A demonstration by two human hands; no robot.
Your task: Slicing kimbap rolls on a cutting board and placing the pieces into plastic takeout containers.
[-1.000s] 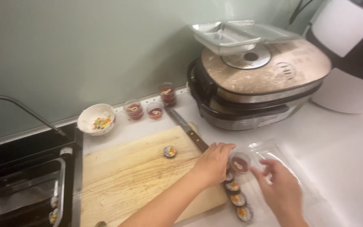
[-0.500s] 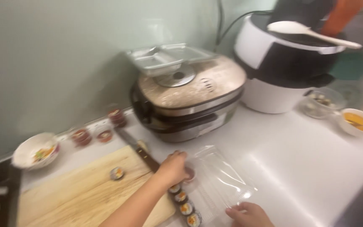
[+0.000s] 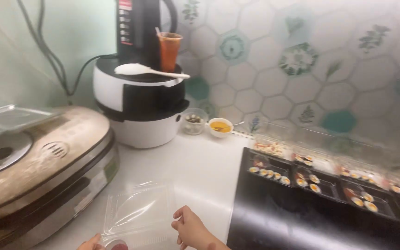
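A clear plastic container (image 3: 137, 214) lies open on the white counter (image 3: 200, 166) at the bottom of the view. My right hand (image 3: 191, 228) rests at its right edge, fingers curled against the plastic. Only the fingertips of my left hand (image 3: 90, 242) show at the bottom edge, by the container's near left corner. A small reddish roll piece (image 3: 116, 245) sits just beside them; whether the fingers hold it is cut off by the frame.
A large electric griddle (image 3: 38, 171) fills the left. Behind stands a white cooker (image 3: 140, 111) with a white spoon (image 3: 149, 70) and an orange cup (image 3: 169, 48) on top. Two small bowls (image 3: 221, 126) sit by the wall. Trays of sliced rolls (image 3: 315, 180) rest on a black cooktop (image 3: 278, 222).
The view has swung far to the right, off the cutting board and towards the cooktop. My left hand has drawn back from the rolls to the bottom edge.
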